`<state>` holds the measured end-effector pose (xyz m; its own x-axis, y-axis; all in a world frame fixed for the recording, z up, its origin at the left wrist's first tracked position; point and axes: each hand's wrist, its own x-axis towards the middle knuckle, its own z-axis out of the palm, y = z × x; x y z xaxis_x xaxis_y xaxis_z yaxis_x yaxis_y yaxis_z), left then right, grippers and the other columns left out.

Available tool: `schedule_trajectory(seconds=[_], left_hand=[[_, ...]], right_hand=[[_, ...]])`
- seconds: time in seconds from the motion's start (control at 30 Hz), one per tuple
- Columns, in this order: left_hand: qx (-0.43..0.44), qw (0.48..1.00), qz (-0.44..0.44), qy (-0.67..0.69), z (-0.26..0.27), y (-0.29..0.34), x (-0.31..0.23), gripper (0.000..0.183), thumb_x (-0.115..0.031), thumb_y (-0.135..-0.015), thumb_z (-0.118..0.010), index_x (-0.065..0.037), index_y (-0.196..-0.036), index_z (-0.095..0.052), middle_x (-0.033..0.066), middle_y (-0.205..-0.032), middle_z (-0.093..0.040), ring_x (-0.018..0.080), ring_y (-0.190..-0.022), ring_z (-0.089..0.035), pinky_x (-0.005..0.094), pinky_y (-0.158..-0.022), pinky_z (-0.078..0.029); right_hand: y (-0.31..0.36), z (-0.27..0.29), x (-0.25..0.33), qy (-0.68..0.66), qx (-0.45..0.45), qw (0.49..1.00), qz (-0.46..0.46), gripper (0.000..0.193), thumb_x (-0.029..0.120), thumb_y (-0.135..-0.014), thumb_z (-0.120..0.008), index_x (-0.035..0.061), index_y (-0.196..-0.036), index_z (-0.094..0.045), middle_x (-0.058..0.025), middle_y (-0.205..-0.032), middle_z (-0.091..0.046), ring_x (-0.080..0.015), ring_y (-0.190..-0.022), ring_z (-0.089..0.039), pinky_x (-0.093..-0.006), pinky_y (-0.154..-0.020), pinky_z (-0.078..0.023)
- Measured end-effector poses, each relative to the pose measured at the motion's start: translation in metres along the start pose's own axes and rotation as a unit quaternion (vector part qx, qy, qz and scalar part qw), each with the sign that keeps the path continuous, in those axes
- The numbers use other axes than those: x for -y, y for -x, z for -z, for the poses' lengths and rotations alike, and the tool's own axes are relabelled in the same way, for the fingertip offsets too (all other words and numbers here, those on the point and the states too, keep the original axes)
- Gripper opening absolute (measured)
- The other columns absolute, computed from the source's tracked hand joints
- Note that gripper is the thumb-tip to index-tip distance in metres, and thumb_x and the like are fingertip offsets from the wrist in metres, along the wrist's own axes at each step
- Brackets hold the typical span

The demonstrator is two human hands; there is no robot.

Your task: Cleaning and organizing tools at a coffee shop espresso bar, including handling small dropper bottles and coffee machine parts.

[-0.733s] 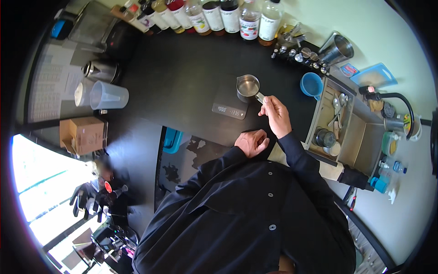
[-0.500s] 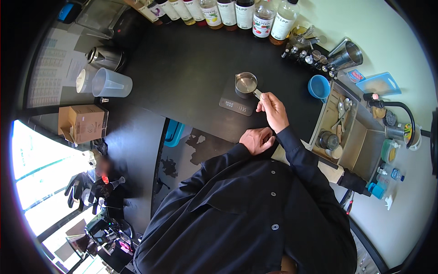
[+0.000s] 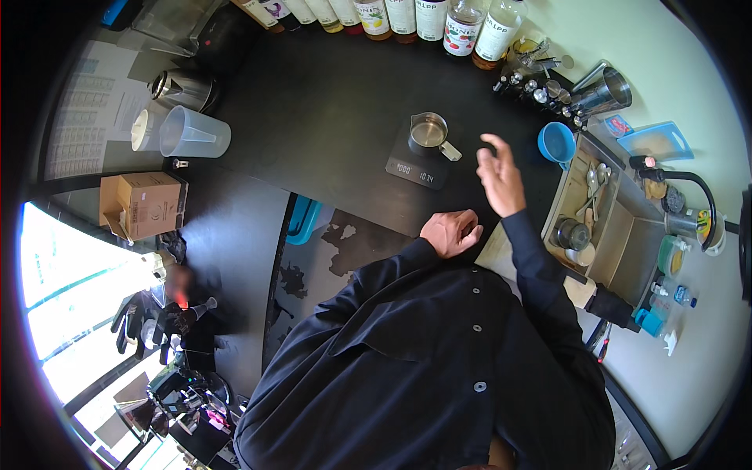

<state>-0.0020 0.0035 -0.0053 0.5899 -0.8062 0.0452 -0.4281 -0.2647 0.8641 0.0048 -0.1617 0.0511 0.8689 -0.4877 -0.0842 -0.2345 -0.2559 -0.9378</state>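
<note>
On the black counter lies a flat dark digital scale (image 3: 415, 171) with a lit display. A small metal measuring cup (image 3: 430, 135) with a pouring lip stands upright on it, its short handle pointing to the near right. My right hand (image 3: 501, 178) is in the air to the right of the handle, apart from it, with its fingers spread and nothing in them. My left hand (image 3: 452, 233) rests at the counter's front edge, fingers curled in a loose fist. I see nothing held in it.
Several syrup bottles (image 3: 462, 31) line the back. At right are a blue cup (image 3: 557, 144) and an organizer tray (image 3: 616, 258) with spoons and a jar. A clear plastic pitcher (image 3: 194, 133), a steel kettle (image 3: 182, 88) and a cardboard box (image 3: 145, 205) stand at left.
My right hand has let go of the cup's handle and moved to the right, its fingers opening. The cup now rests on the scale, whose display has changed. My left hand stays near the edge.
</note>
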Motion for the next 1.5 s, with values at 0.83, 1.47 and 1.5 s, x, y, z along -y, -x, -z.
schedule_trajectory(seconds=[0.83,1.47,1.5], left_hand=[[-0.013,0.999,-0.021,-0.039,-0.007,0.001,-0.001,0.019,-0.025,-0.092,-0.062,-0.006,-0.088,-0.059,0.0131,-0.073,-0.064,0.0336,-0.068,-0.065,0.0437,-0.063,-0.052],[-0.027,0.99,-0.056,-0.125,-0.016,-0.008,-0.01,0.041,-0.033,-0.101,-0.052,-0.004,-0.072,-0.052,0.0206,-0.068,-0.056,0.0428,-0.068,-0.058,0.0495,-0.061,-0.045],[-0.03,0.99,-0.053,-0.127,-0.016,-0.007,-0.01,0.04,-0.033,-0.101,-0.052,-0.004,-0.072,-0.052,0.0209,-0.067,-0.056,0.043,-0.068,-0.058,0.0494,-0.061,-0.045]], right_hand=[[0.047,0.071,-0.001,-0.041,-0.076,0.996,0.03,0.016,0.021,-0.101,-0.058,0.0067,-0.097,-0.064,0.0026,-0.075,-0.062,-0.0045,-0.069,-0.055,-0.0233,-0.065,-0.045],[-0.04,0.162,-0.15,0.157,-0.17,0.967,-0.105,0.03,0.022,-0.088,-0.066,0.0022,-0.109,-0.058,-0.0223,-0.092,-0.069,-0.0423,-0.091,-0.065,-0.0477,-0.081,-0.051],[-0.042,0.154,-0.158,0.161,-0.189,0.965,-0.09,0.027,0.021,-0.09,-0.064,0.0032,-0.109,-0.058,-0.0205,-0.088,-0.068,-0.0394,-0.084,-0.067,-0.0466,-0.075,-0.053]])
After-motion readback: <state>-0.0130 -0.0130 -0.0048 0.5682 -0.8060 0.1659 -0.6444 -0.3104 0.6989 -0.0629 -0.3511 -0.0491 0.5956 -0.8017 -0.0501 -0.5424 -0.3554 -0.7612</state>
